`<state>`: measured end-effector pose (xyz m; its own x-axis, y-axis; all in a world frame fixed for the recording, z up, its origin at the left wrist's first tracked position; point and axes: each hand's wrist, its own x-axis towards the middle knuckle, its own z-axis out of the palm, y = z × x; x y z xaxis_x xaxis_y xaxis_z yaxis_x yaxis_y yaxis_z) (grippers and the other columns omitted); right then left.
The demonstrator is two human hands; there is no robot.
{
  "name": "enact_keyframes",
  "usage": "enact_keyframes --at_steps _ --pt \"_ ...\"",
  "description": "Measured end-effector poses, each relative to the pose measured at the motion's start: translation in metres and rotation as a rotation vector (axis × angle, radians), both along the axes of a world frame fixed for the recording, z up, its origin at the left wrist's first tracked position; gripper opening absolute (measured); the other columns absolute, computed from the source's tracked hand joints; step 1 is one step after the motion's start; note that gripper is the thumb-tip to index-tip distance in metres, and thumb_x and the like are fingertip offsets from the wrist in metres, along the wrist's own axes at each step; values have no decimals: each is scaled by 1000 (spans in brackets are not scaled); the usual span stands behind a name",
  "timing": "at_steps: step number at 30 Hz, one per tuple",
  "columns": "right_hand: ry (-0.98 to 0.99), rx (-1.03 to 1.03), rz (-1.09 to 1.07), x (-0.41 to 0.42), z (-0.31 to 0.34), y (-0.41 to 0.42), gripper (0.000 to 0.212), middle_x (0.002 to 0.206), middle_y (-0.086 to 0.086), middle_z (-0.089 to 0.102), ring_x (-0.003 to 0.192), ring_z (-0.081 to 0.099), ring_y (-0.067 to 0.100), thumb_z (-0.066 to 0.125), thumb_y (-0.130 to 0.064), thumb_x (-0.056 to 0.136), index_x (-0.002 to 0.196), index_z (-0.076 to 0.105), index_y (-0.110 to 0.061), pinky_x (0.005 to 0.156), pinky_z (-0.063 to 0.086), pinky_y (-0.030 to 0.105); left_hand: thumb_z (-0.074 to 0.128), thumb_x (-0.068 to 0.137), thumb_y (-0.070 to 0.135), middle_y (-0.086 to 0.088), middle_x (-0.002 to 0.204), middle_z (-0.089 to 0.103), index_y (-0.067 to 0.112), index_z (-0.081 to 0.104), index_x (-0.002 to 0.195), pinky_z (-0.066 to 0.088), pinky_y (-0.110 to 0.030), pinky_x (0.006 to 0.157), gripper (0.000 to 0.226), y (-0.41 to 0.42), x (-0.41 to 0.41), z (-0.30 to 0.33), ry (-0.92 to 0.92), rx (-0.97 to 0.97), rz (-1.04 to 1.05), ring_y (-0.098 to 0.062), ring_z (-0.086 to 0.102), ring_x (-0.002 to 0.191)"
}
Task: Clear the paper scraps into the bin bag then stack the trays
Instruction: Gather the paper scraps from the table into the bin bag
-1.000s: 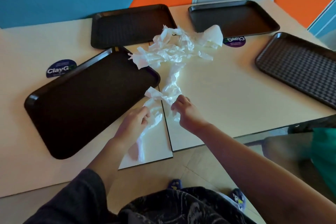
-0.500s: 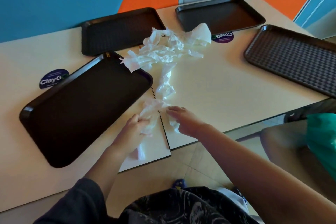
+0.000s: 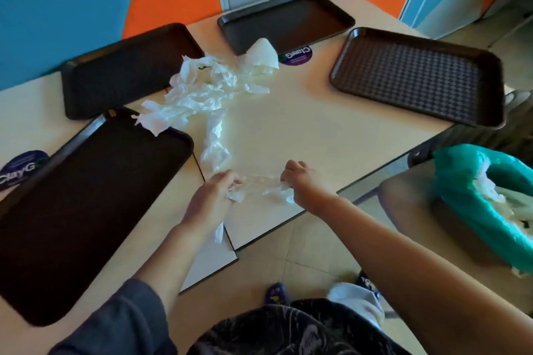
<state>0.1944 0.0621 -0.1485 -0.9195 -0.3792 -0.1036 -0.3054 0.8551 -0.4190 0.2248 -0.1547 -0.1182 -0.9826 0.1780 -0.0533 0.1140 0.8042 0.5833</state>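
Note:
A heap of crumpled white paper scraps (image 3: 213, 86) lies mid-table, with a strip (image 3: 215, 141) trailing toward me. My left hand (image 3: 213, 196) grips one bunch of paper near the front edge. My right hand (image 3: 302, 181) grips another bunch (image 3: 284, 193), and a blurred piece stretches between the two hands. Several dark trays lie flat: a large one (image 3: 86, 199) at left, one (image 3: 124, 69) behind it, one (image 3: 288, 20) at the back, a textured one (image 3: 418, 78) at right. A green bin bag (image 3: 473, 196) with paper inside sits low at right.
Two round purple stickers sit on the table, one (image 3: 20, 170) at the left edge and one (image 3: 297, 55) near the back tray. Blue, orange and grey panels stand behind the table. A round stool surface (image 3: 409, 210) holds the bag. My feet show on the tiled floor.
My hands have pulled apart, the right one moving right with paper toward the bag side. The view has swung right, bringing the green bag into sight.

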Motion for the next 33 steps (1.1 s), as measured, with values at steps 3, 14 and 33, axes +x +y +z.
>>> enact_keyframes --at_steps 3,14,33 --pt "42 -23 -112 1 5 41 41 105 11 55 95 47 32 44 16 69 98 63 -5 74 48 44 61 72 -5 4 82 55 16 56 80 40 -26 61 23 45 -19 7 4 14 -121 -18 52 72" --pt "97 -83 -566 19 28 239 42 112 13 58 103 47 31 56 4 78 117 53 -10 84 42 39 75 73 7 -4 73 55 5 72 75 38 -24 60 4 266 -78 23 9 48 -537 -18 52 67" --pt "-222 -100 -1124 95 -43 498 16 103 17 45 95 49 34 43 11 76 86 55 6 79 47 40 54 88 1 1 98 53 9 63 114 34 -16 79 29 583 -101 -12 -244 -210 -1018 -16 49 95"
